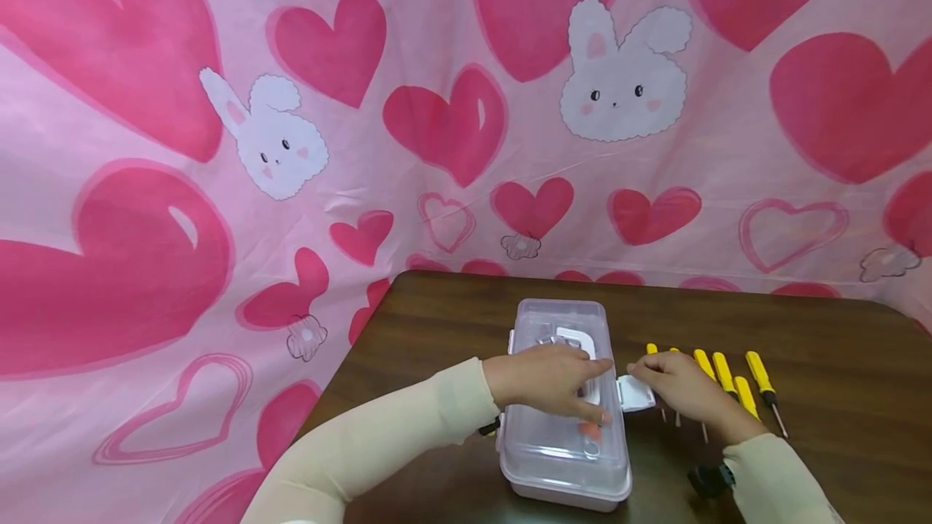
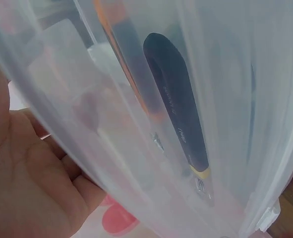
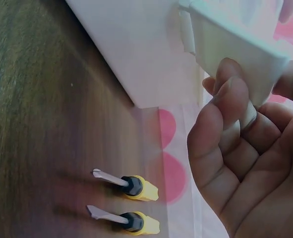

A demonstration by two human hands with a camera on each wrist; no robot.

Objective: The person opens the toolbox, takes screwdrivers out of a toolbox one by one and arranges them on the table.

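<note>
A toolbox (image 1: 546, 467) with a translucent lid stands lengthwise on the table. Across the top of its lid lies my left hand (image 1: 549, 378), fingers spread and fairly straight. The left wrist view shows that palm beside the clear plastic, with a dark-handled tool with a yellow collar (image 2: 178, 104) visible through it. On the box's right side a white latch (image 1: 637, 393) sticks outward. My right hand (image 1: 684, 386) pinches this latch between thumb and curled fingers, as the right wrist view also shows. The blurred plastic obscures most contents.
Several yellow-handled screwdrivers (image 1: 760, 374) lie on the brown wooden table (image 1: 451, 306) right of the box, partly behind my right hand. A pink cloth with hearts and rabbits (image 1: 451, 23) hangs behind and left of the table.
</note>
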